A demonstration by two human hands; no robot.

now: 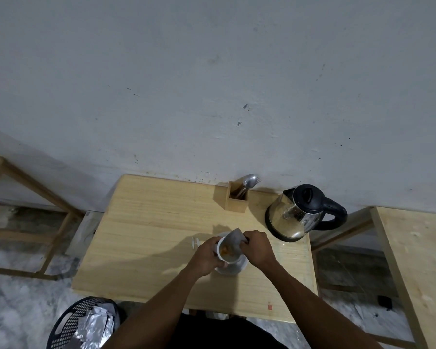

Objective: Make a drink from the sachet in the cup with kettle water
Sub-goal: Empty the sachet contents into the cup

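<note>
A white cup (227, 258) stands on a white saucer (239, 268) on the wooden table (149, 235). My left hand (207, 255) is wrapped around the cup's left side. My right hand (258, 248) holds a silvery sachet (233, 238) tilted over the cup's mouth. Orange-brown powder (227, 249) lies inside the cup. A steel kettle (296, 216) with a black lid and handle sits on its base at the table's back right, apart from both hands.
A wooden holder (237, 201) with a spoon and fork stands at the table's back edge by the wall. A small torn scrap (194, 242) lies left of the cup. A black basket (83, 323) with crumpled foil wrappers sits on the floor lower left. Another table (418, 260) is at right.
</note>
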